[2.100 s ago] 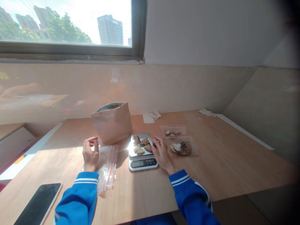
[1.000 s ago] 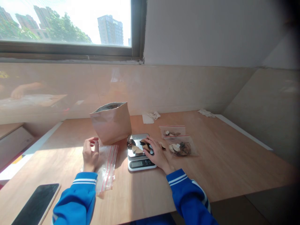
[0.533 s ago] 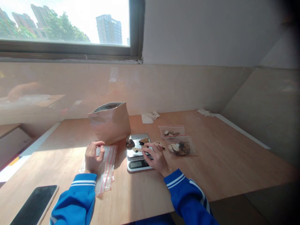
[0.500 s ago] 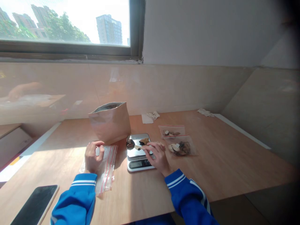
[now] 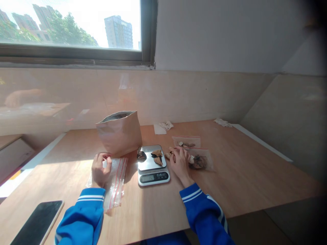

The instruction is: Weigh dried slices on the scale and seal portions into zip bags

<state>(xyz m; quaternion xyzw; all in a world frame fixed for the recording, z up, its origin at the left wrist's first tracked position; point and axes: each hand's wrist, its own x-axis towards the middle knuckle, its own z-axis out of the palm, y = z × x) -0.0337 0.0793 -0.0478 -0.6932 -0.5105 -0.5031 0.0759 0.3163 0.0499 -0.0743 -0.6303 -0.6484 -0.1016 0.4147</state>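
A kitchen scale (image 5: pixel 154 175) stands in the middle of the table, its digital display lit. Several brown, curled dried pieces (image 5: pixel 158 160) lie on its steel plate; I cannot tell their exact kind. Just right of the scale, my right hand (image 5: pixel 180 161) has its fingers bent down on a pale dried piece (image 5: pixel 168 156), partly hidden beneath them. My left hand (image 5: pixel 100 170) rests with curled fingers on a stack of clear zip bags (image 5: pixel 116 183), and nothing shows between finger and thumb.
Behind the zip bags stands an open brown pouch (image 5: pixel 120 132). Two filled zip bags, one nearer (image 5: pixel 201 162) and one farther (image 5: pixel 190 140), lie to the right. A phone (image 5: pixel 37 223) lies front left. Crumpled tissue (image 5: pixel 166 126) sits near the wall.
My right hand has moved right, off the scale and down beside it. The dried piece under its fingers on the plate now shows differently there. My left hand stays on the zip bags.
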